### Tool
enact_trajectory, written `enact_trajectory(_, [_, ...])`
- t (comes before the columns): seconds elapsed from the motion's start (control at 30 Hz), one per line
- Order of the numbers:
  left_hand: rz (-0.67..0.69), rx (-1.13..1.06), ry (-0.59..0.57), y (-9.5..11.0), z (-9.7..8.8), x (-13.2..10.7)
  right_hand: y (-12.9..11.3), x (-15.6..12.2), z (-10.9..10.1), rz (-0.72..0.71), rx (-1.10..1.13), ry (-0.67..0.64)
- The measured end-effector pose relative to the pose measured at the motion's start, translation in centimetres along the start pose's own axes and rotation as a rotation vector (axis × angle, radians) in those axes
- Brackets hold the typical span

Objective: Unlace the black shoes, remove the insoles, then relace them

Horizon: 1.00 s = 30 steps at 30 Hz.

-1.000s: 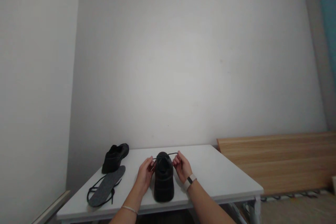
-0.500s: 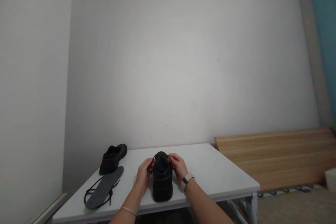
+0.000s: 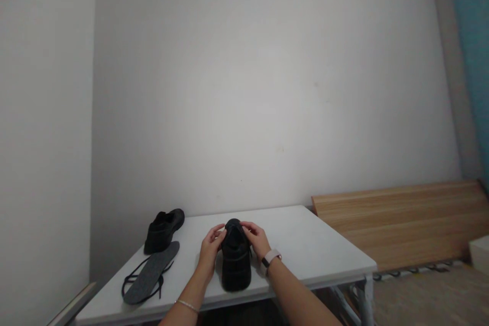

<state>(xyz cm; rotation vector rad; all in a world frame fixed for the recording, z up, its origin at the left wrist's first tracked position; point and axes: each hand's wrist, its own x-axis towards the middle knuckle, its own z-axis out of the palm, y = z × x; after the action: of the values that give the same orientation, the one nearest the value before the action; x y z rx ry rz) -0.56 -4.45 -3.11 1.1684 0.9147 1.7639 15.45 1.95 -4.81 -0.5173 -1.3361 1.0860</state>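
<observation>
Our left hand (image 3: pixel 211 247) and right hand (image 3: pixel 257 239) bend loosely around the opening of a black, low-cut shoe (image 3: pixel 236 271), fingertips at its sides; whether they pinch a lace, we cannot tell. It stands upright, heel toward us, near the front edge of the white, flat-topped table (image 3: pixel 301 249). We seem to be adjusting its lacing; next probably calls for an even, two-sided pull.
</observation>
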Motion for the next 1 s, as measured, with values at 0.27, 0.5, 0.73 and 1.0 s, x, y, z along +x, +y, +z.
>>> enact_trajectory(0.27, [-0.035, 0.001, 0.006, -0.7, -0.4, 0.5, 1.7, 0.6, -0.6, 0.041, -0.082, -0.02])
enact_trajectory(0.5, [-0.018, 0.028, 0.04, -1.4, -0.4, 1.2, 2.7, 1.3, -0.7, 0.018, -0.141, -0.014])
enact_trajectory(0.73, [0.011, 0.073, 0.045, -1.8, -0.5, 1.7, 2.8, 1.3, -0.6, 0.0, -0.135, 0.005])
enact_trajectory(1.0, [0.078, 0.116, 0.032, -1.3, -0.3, 1.8, 2.1, 1.1, -0.6, -0.022, -0.178, -0.001])
